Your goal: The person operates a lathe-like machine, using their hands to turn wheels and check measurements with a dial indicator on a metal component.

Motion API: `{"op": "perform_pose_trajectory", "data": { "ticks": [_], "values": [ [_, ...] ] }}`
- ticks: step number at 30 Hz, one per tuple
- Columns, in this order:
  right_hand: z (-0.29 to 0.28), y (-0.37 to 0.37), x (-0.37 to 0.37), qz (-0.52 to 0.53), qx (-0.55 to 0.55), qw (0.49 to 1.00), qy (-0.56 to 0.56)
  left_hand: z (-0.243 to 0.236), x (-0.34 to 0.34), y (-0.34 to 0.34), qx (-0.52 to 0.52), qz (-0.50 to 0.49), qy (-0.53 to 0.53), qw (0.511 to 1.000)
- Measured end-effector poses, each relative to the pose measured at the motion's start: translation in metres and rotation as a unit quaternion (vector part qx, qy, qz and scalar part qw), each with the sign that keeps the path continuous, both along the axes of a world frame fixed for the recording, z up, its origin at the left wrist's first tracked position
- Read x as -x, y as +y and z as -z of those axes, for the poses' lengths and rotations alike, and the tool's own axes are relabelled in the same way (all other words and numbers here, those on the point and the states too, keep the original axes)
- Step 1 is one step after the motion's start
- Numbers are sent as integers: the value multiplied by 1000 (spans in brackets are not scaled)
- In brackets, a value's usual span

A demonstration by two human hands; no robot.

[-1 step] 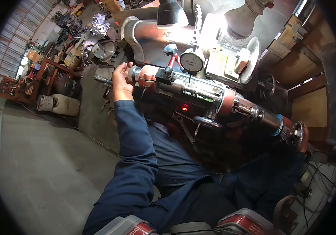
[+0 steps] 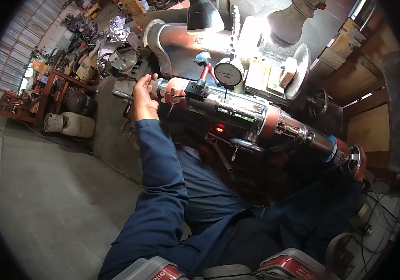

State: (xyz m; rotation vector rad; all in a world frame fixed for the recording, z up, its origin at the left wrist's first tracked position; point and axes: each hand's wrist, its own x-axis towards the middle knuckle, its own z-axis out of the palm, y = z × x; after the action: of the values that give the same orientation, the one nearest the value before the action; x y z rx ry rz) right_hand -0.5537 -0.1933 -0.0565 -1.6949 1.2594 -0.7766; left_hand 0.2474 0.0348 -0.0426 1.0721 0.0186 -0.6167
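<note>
The dial gauge (image 2: 228,73) stands upright over the long metal machine (image 2: 269,121), which runs beneath it on a slant, its left end higher than its right. The gauge's thin rod points down at the bright middle section; whether the tip touches cannot be told.

Left of the gauge and slightly lower, the left hand (image 2: 147,95) is partly open, its fingers loosely bent and raised at the machine's round metal end (image 2: 161,87). That end lies just to the right of the palm; the far side of the fingers is hidden, so I cannot tell whether they grip it.

Far right of the gauge and well below it, the right hand (image 2: 361,167) is at the outer rim of a round handwheel (image 2: 354,158) on the machine's other end. The wheel lies just to the hand's left. Shadow and the wheel hide most of the fingers, so I cannot tell how far they close.

Beside the gauge on its left is a red arm (image 2: 206,72) with a blue knob (image 2: 203,58). Above the gauge are 2 lamps, a black lamp (image 2: 204,18) to its left and a grey lamp (image 2: 289,23) to its right. Below the gauge hang a second handwheel (image 2: 247,146) and a wrench (image 2: 222,156).
</note>
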Motion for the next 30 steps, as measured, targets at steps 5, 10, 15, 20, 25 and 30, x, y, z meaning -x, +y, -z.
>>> {"op": "perform_pose_trajectory", "data": {
  "ticks": [5, 10, 15, 20, 25, 30],
  "values": [
    [5, 26, -7, -18, 109, 980, 168, -8, 12, -6, 7, 17, 7, 1000],
    [22, 36, 14, 22, 6, 996, 87, -12, 14, -3, 6, 23, 7, 1000],
    [7, 65, 42, 37, -56, 993, 96, -6, 18, -17, 18, 66, 2, 998],
    [-53, 81, 24, 2, -38, 982, 183, -21, 18, -7, -19, 175, -38, 984],
    [-70, 58, 20, 27, -49, 997, 46, -45, 28, -17, -229, 249, -182, 923],
    [-49, 22, 9, 165, 14, 984, 58, -42, 25, -26, -314, 300, -194, 879]
  ]
}}
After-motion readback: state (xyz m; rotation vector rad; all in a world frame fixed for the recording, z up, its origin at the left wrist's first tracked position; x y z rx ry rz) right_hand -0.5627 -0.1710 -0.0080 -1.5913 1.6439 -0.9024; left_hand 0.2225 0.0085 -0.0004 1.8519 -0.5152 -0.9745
